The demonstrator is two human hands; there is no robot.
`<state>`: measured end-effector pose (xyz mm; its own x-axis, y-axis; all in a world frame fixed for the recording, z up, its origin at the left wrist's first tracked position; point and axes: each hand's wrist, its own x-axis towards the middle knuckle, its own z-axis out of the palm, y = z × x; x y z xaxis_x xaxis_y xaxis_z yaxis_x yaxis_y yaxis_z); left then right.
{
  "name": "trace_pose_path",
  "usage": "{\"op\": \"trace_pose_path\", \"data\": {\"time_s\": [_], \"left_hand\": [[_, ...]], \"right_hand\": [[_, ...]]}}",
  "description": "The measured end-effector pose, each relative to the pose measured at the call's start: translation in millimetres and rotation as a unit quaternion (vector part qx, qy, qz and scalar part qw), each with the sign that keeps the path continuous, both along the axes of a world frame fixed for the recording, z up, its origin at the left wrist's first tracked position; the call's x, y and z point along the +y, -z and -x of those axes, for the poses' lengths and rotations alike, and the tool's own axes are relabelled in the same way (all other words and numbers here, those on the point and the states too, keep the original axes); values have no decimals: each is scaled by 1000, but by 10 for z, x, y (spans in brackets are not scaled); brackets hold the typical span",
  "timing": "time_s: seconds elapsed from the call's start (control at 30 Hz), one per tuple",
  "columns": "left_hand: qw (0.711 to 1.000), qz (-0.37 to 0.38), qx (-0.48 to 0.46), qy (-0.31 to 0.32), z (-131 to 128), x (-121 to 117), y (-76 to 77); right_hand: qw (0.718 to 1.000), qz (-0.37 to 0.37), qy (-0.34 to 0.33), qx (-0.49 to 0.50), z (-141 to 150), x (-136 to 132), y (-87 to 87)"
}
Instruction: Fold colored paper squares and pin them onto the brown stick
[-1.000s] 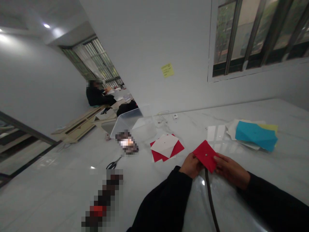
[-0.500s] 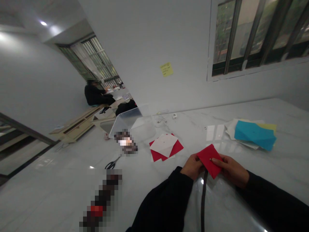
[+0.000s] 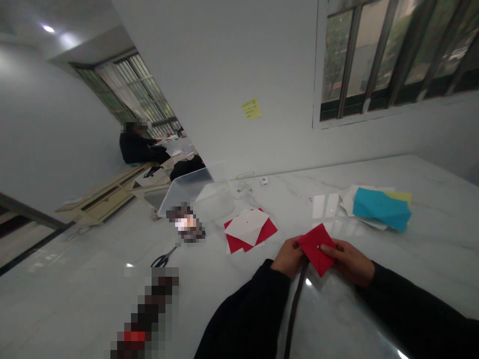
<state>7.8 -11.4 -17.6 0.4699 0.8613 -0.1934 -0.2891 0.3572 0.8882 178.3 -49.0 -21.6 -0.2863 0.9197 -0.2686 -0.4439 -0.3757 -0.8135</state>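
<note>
A folded red paper envelope [image 3: 316, 244] is held up above the table between my two hands. My left hand [image 3: 290, 257] grips its left edge, with the fingers partly hidden behind the paper. On its right side my right hand [image 3: 350, 259] pinches it, the thumb pressing on the front beside a small pale dot or fastener. Left of my hands lie red paper pieces [image 3: 269, 227] with a white one [image 3: 247, 225] on top. To the right rests a stack of coloured paper, a blue sheet [image 3: 381, 208] uppermost, with white and yellow beneath.
Scissors [image 3: 162, 258] lie at the left of the marble-patterned table [image 3: 220, 294], near two blurred-out items. A clear plastic bin [image 3: 183, 187] stands at the back left. A dark strap [image 3: 297, 309] hangs below my hands. Farther off, a person [image 3: 138, 144] sits by a window.
The view has turned slightly, so the scene sits a little further left. Both hands keep their hold on the red envelope, and the dark strap has swung left at its lower end.
</note>
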Motion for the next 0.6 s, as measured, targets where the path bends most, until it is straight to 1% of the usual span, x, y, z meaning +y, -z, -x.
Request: {"op": "trace_pose_path", "data": {"time_s": [0.1,0.2,0.3,0.4,0.47,0.5,0.6], "left_hand": [[996,-42,72,-32,84,90,-36],[982,-71,144,-102,149,154,-70],[969,-99,176,-140,169,172,-89],[959,-134,180,-173,156,165,-111],[963,-136,156,-174,137,148,-134],[968,-130,140,-162,126,135,-147],[984,-108,107,-92,81,70,-167]], "right_hand": [[999,-13,27,-34,-65,60,-1],[996,-22,59,-66,-140,116,-19],[994,-27,74,-80,-177,138,-38],[992,-35,77,-94,-174,136,-37],[990,-40,84,-110,-167,129,-27],[988,-45,87,-118,-165,125,-23],[984,-69,84,-144,-166,103,-17]]}}
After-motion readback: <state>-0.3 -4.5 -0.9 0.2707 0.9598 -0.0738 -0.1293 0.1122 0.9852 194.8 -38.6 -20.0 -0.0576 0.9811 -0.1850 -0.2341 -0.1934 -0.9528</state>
